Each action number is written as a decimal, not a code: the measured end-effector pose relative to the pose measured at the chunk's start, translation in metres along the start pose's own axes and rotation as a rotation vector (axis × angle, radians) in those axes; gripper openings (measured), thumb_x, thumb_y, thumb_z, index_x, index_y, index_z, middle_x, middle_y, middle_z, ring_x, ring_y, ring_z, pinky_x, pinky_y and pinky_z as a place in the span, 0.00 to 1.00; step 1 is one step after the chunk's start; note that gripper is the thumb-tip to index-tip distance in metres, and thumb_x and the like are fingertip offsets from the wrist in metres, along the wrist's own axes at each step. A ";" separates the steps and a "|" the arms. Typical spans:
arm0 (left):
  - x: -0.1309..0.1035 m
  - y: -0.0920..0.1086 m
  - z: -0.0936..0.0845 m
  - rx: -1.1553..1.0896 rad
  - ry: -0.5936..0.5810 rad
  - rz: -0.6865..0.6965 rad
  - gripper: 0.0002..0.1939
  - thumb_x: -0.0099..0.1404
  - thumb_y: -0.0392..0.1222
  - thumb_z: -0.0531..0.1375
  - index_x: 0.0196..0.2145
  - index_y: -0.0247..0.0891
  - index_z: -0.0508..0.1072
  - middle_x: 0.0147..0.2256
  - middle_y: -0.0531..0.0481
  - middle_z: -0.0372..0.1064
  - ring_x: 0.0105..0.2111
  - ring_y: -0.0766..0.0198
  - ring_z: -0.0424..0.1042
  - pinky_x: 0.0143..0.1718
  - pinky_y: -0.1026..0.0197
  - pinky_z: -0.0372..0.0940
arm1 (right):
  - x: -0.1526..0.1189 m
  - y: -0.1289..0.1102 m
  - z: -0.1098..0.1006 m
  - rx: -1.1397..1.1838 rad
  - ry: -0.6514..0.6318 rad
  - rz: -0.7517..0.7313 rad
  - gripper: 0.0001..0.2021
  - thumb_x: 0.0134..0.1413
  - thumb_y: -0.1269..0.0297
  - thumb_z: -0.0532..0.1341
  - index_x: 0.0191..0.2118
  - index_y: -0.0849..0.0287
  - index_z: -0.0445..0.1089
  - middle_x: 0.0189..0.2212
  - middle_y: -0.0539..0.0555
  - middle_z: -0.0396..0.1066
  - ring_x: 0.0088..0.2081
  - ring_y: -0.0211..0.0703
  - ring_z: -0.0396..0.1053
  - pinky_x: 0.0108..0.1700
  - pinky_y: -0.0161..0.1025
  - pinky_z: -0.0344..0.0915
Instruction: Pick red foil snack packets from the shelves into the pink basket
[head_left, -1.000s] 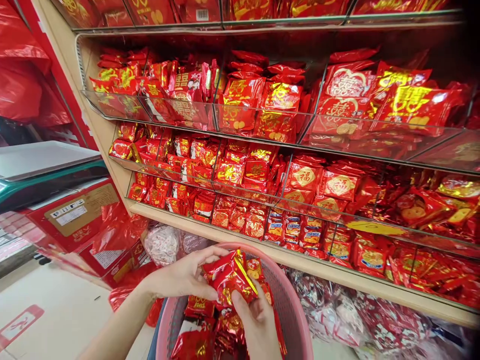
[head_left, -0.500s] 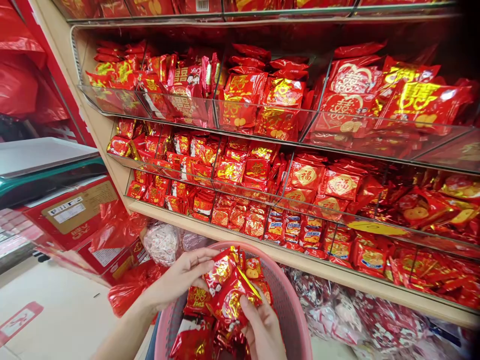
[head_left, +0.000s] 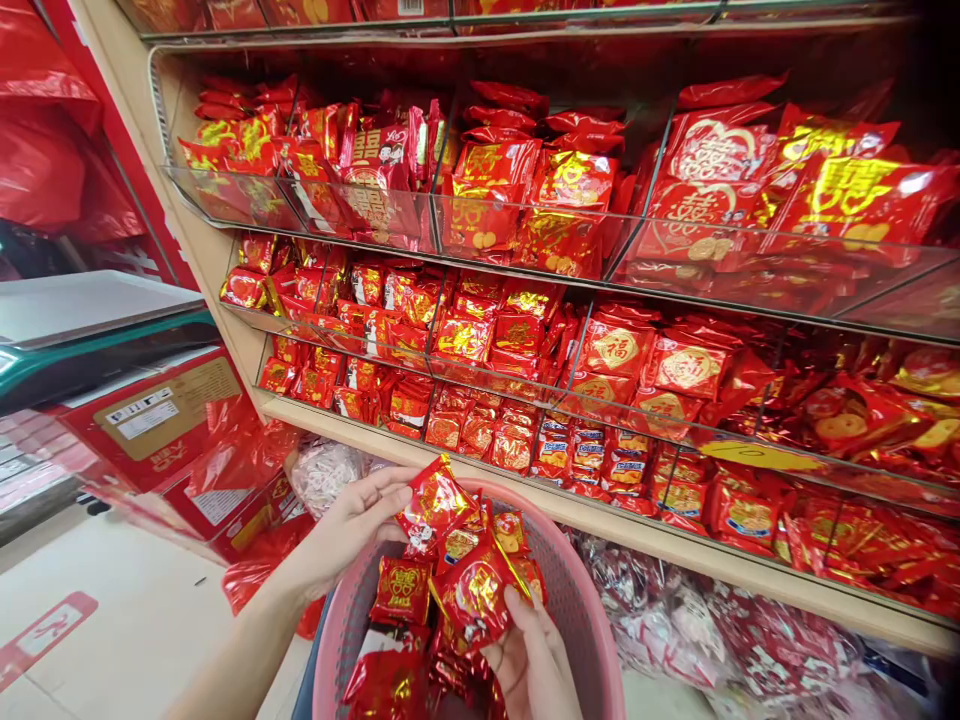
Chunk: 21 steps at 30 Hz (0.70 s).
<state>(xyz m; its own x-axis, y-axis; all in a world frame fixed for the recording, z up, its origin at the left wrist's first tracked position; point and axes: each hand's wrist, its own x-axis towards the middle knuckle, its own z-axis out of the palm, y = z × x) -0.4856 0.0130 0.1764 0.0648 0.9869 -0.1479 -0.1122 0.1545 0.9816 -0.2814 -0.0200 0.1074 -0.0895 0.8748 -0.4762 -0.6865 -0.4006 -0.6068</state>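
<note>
My left hand (head_left: 352, 530) pinches the edge of a shiny red and gold packet (head_left: 435, 503), raised over the back left of a pink basket (head_left: 592, 610). Lower and to the right, my right hand (head_left: 534, 650) grips another red and gold packet (head_left: 478, 592) between thumb and fingers. The two held packets are apart. Beneath them, the basket holds several red packets, among them one with gold characters (head_left: 401, 590) at the left and a small one (head_left: 510, 533) at the back.
Shelves with clear front guards (head_left: 517, 385) hold rows of red packets ahead. Red cartons (head_left: 172, 410) and a teal-edged scale (head_left: 97, 335) stand at the left. Plastic-wrapped bags (head_left: 780, 640) lie under the shelf at the right, and a red plastic bag (head_left: 266, 570) hangs left of the basket.
My left hand and its packet have moved up and left, away from the packet in my right hand. More of the basket's contents shows between them. My right hand has shifted slightly right.
</note>
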 end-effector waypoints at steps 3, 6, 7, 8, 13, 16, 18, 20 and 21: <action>0.001 0.001 0.001 0.016 -0.015 0.009 0.23 0.60 0.51 0.61 0.53 0.45 0.67 0.42 0.49 0.73 0.36 0.66 0.72 0.35 0.65 0.68 | 0.000 0.001 0.000 0.032 -0.006 -0.001 0.17 0.37 0.59 0.71 0.35 0.58 0.69 0.29 0.50 0.77 0.27 0.39 0.73 0.26 0.33 0.69; 0.001 0.002 0.001 0.033 -0.014 0.017 0.22 0.61 0.50 0.60 0.53 0.46 0.67 0.43 0.50 0.72 0.38 0.65 0.71 0.36 0.66 0.67 | 0.001 0.001 -0.002 0.024 -0.030 0.000 0.19 0.39 0.58 0.70 0.37 0.58 0.68 0.33 0.52 0.78 0.32 0.41 0.74 0.29 0.35 0.70; 0.001 0.002 0.001 0.038 -0.014 0.017 0.22 0.62 0.50 0.60 0.52 0.46 0.67 0.44 0.50 0.72 0.38 0.65 0.71 0.36 0.66 0.67 | 0.002 0.001 -0.003 0.025 -0.049 0.014 0.19 0.40 0.57 0.69 0.38 0.57 0.68 0.35 0.52 0.78 0.33 0.41 0.74 0.31 0.36 0.70; 0.001 0.002 0.002 0.041 -0.016 0.015 0.21 0.62 0.50 0.60 0.52 0.46 0.67 0.44 0.50 0.72 0.38 0.65 0.71 0.36 0.66 0.67 | 0.002 0.001 -0.004 0.029 -0.073 0.032 0.19 0.41 0.56 0.68 0.40 0.57 0.68 0.36 0.52 0.78 0.34 0.42 0.74 0.33 0.36 0.70; -0.002 0.002 0.007 0.057 -0.067 0.011 0.20 0.62 0.49 0.60 0.52 0.45 0.68 0.42 0.50 0.73 0.36 0.67 0.71 0.35 0.66 0.67 | 0.001 0.002 -0.003 0.043 -0.152 0.045 0.20 0.43 0.52 0.66 0.41 0.56 0.68 0.39 0.53 0.77 0.39 0.45 0.74 0.37 0.40 0.69; -0.003 0.003 0.012 0.070 -0.116 0.005 0.21 0.62 0.49 0.59 0.52 0.43 0.68 0.40 0.49 0.74 0.35 0.66 0.71 0.35 0.65 0.68 | 0.001 0.003 -0.001 0.048 -0.085 0.045 0.21 0.39 0.52 0.68 0.38 0.56 0.68 0.37 0.52 0.77 0.38 0.45 0.73 0.36 0.39 0.69; -0.002 0.004 0.015 0.083 -0.119 0.001 0.22 0.61 0.50 0.60 0.52 0.42 0.68 0.40 0.48 0.74 0.35 0.66 0.71 0.34 0.66 0.67 | 0.002 0.004 -0.001 0.052 -0.057 0.051 0.22 0.37 0.52 0.69 0.39 0.56 0.68 0.37 0.51 0.77 0.38 0.45 0.73 0.37 0.40 0.69; -0.002 0.003 0.017 0.092 -0.105 0.001 0.23 0.61 0.51 0.60 0.52 0.41 0.68 0.40 0.48 0.73 0.34 0.66 0.70 0.33 0.66 0.67 | 0.003 0.005 -0.002 0.052 -0.051 0.050 0.23 0.37 0.51 0.69 0.40 0.56 0.68 0.38 0.52 0.77 0.40 0.46 0.73 0.39 0.41 0.69; -0.002 0.003 0.018 0.093 -0.101 0.000 0.23 0.61 0.51 0.60 0.52 0.40 0.68 0.40 0.48 0.73 0.34 0.67 0.70 0.34 0.66 0.67 | 0.003 0.006 -0.002 0.051 -0.053 0.051 0.23 0.37 0.51 0.69 0.40 0.56 0.68 0.39 0.52 0.77 0.41 0.47 0.73 0.40 0.42 0.69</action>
<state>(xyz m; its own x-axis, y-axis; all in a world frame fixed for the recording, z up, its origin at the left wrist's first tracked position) -0.4681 0.0110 0.1817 0.1653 0.9764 -0.1391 -0.0200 0.1443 0.9893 -0.2841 -0.0203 0.1007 -0.1627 0.8675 -0.4701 -0.7158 -0.4317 -0.5488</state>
